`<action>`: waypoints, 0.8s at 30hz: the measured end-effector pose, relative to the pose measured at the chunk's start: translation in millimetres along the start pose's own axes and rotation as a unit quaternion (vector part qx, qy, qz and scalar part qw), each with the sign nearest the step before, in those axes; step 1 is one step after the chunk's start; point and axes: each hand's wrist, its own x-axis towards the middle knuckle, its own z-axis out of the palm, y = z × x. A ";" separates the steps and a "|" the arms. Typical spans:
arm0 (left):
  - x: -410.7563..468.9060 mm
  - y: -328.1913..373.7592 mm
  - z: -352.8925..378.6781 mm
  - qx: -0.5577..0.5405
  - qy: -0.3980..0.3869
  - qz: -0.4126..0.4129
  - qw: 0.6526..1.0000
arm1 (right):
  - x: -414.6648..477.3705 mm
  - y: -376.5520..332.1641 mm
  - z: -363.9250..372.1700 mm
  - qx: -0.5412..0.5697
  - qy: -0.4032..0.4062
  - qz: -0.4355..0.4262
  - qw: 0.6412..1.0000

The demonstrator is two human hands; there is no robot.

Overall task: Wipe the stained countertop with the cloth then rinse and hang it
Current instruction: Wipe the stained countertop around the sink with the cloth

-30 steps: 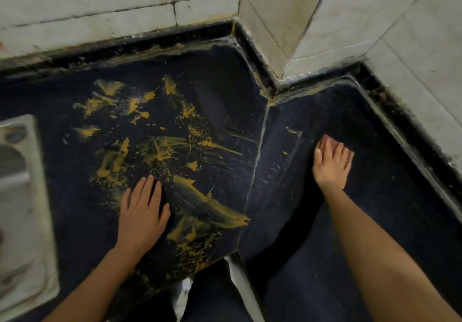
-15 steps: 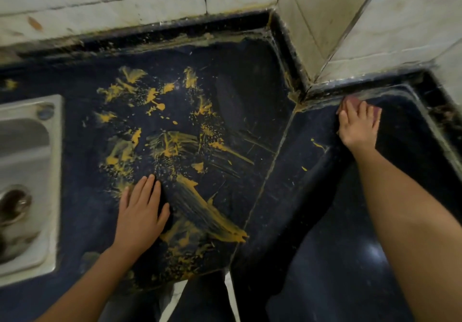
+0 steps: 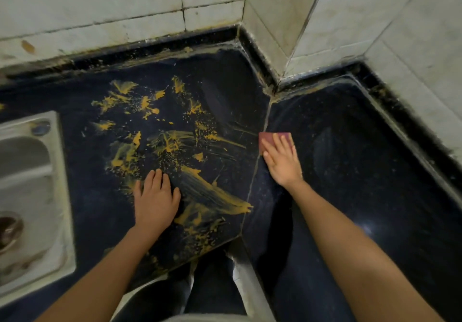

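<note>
Head view: right grip (image 3: 283, 164) flat, pressing cloth (image 3: 268, 138) on countertop (image 3: 362, 184); left grip (image 3: 156, 203) flat amid yellow stains (image 3: 215, 198).

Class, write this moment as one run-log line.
stage: wipe | right hand: presses cloth at seam | left hand: flat on countertop | yellow stain: unwiped

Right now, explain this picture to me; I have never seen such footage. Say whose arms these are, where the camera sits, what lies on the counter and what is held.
There is no machine: a person wears one camera on the head, looking down at their own arms. The left hand rests flat on the dark countertop, at the edge of yellow stains smeared across it. The right hand presses a small reddish cloth flat on the countertop with straight fingers, near the seam between two slabs. A metal sink lies at the left; a tiled wall stands behind.
</note>
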 end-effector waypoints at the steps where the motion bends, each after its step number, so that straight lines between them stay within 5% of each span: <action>1: -0.1 -1.4 0.4 -0.003 -0.005 0.004 1.000 | -14.8 -6.3 4.4 0.003 -0.006 0.002 1.000; 17: 1.4 -11.3 -14.9 0.020 -0.063 0.062 0.996 | -179.8 -66.7 60.6 0.023 -0.020 0.044 0.999; 24: 0.2 -13.0 -15.0 0.033 -0.070 0.076 0.994 | -211.4 -78.1 75.1 -0.028 0.042 0.041 0.998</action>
